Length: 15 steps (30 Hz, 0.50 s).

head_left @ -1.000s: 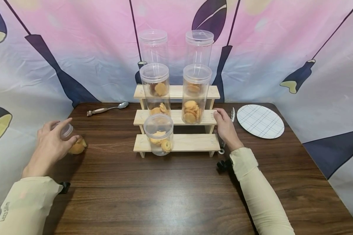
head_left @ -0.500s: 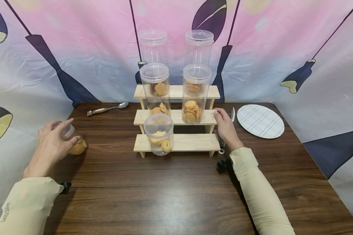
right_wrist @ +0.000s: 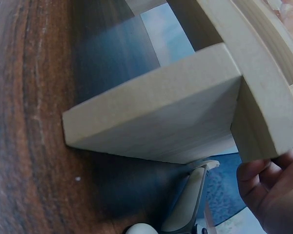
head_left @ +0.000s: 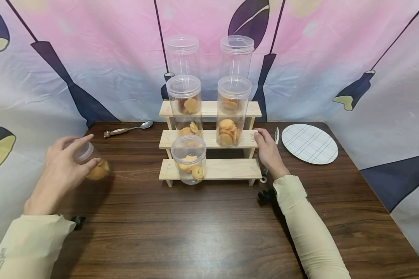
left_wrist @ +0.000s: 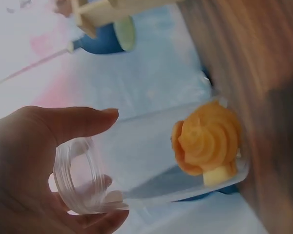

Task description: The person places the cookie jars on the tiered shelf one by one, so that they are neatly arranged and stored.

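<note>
At the table's left side my left hand (head_left: 61,172) grips a clear plastic jar (head_left: 98,169) round its lid, fingers on one side and thumb on the other. Piped cookies (left_wrist: 210,139) lie at the jar's bottom end in the left wrist view, and the jar leans. My right hand (head_left: 268,152) holds the right end of the middle step of a three-step wooden rack (head_left: 234,169); in the right wrist view the fingers (right_wrist: 254,183) curl at the board's end. A short cookie jar (head_left: 188,161) stands on the lowest step, at its left.
Two tall cookie jars, left (head_left: 184,106) and right (head_left: 233,112), stand on the middle step. Two more jars are behind them on the top step. A spoon (head_left: 129,129) lies back left, a checked plate (head_left: 309,144) back right. A serrated utensil (head_left: 276,135) lies beside the rack.
My left hand and its jar have shifted slightly right and up in the head view, the jar now more tilted. The right hand and rack have kept still.
</note>
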{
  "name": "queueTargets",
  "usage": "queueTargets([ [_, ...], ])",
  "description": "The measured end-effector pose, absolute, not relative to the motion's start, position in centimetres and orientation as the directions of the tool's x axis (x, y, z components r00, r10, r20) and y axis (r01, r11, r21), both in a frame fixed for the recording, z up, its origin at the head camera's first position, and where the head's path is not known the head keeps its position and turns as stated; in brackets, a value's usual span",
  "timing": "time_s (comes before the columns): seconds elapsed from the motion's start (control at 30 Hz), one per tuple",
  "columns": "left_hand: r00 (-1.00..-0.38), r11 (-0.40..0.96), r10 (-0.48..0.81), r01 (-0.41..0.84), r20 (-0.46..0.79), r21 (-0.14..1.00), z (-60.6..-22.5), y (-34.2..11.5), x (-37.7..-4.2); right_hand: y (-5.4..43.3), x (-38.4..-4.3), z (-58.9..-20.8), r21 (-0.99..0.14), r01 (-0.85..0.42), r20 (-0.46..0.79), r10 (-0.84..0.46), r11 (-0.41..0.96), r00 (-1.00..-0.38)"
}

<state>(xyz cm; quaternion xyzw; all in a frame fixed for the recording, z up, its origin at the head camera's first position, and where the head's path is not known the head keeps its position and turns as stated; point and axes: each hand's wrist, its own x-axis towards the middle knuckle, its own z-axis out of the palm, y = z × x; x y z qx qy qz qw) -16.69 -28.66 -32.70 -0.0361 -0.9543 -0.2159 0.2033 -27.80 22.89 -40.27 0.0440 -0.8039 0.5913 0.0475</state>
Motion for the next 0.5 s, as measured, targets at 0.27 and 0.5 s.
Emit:
queueTargets([
  [0.27,-0.885,0.907,0.051,0.235,0.464,0.349,-30.0,-24.8,-15.5,22.8,-27.7,-40.3,-0.946,-0.129,0.13,-0.014,0.298,-0.991],
  [0.5,-0.849,0.898,0.136,0.324,0.511,0.299,-27.9,-21.7,-14.2,22.9,-27.8,-40.3,-0.949,-0.122,0.124,-0.014,0.291,-0.992],
])
